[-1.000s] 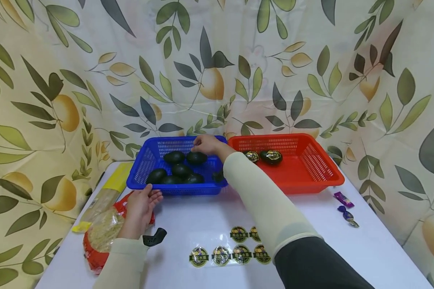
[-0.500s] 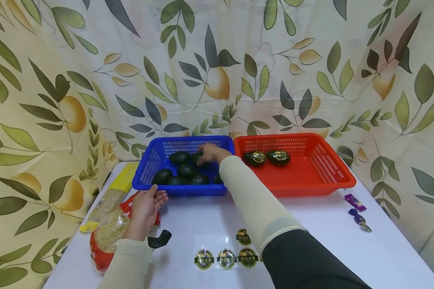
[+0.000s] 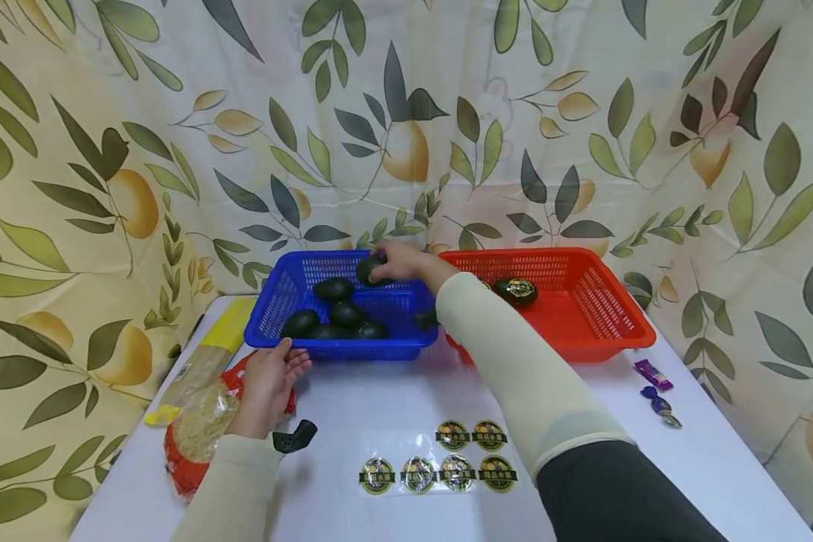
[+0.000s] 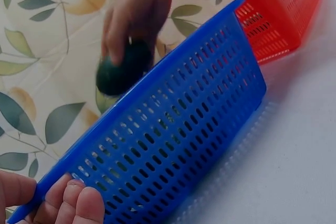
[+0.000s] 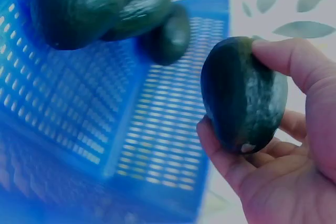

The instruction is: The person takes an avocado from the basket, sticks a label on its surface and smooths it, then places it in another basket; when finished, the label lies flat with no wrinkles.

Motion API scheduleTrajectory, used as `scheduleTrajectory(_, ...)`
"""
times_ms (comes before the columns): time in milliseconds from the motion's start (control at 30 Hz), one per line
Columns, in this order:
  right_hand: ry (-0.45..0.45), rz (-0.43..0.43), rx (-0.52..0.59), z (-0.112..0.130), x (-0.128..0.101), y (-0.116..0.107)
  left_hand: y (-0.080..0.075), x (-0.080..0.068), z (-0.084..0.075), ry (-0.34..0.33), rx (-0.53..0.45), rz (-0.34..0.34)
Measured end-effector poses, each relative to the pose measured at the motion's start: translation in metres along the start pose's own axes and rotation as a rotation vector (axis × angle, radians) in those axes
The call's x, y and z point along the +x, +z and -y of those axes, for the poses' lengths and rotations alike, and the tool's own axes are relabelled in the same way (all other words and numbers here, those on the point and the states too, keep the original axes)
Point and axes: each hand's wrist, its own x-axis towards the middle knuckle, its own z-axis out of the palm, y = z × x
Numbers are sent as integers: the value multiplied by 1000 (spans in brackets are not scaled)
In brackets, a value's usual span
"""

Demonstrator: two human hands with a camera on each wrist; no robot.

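In the head view my right hand (image 3: 406,265) holds a dark green avocado (image 3: 368,269) at the back of the blue basket (image 3: 352,349). The right wrist view shows the thumb on one end of this avocado and the fingers curled beneath it; it is lifted apart from the others. Several more avocados (image 3: 334,290) lie in the basket's left and middle part. My left hand (image 3: 274,380) grips the front rim at its left, thumb over the edge and fingers against the outer wall (image 4: 173,140). Two avocados sit in the red basket (image 3: 592,301); the right one (image 3: 517,291) bears a round gold-and-black sticker.
A sheet of round stickers (image 3: 417,476) lies on the white table in front. Left of the baskets are a red clear-windowed food bag (image 3: 206,425) and a yellow-ended packet (image 3: 233,324). Two wrapped candies (image 3: 657,403) lie at the right. A patterned curtain hangs behind.
My right hand has taken hold of an avocado at the back right of the blue basket and raised it. My left hand stays on the front rim.
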Motion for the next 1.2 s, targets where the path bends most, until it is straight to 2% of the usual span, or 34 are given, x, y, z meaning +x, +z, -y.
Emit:
scheduleTrajectory(133,-22,-28,120,4,-34,-22,2,0,-1,-4,3,-3)
scheduleTrajectory(233,-10,-29,220,7,-62,-27,2,0,-1,-14,3,7)
scheduleTrajectory(333,-10,-47,266,8,-90,-28,0,0,-3,-19,0,22)
scheduleTrajectory(533,1,-47,341,10,-146,-17,-2,-3,-6,-34,-12,42)
scheduleTrajectory(700,10,-37,341,9,-190,7,0,-8,-6,-50,-26,59)
scheduleTrajectory(833,5,-10,346,5,-208,41,-2,-8,-7,-47,-40,58)
scheduleTrajectory(967,23,6,381,-1,-215,74,-2,-6,-6,-35,-41,53)
scheduleTrajectory(1200,81,-78,410,-12,-209,108,0,-5,-3,-36,-38,53)
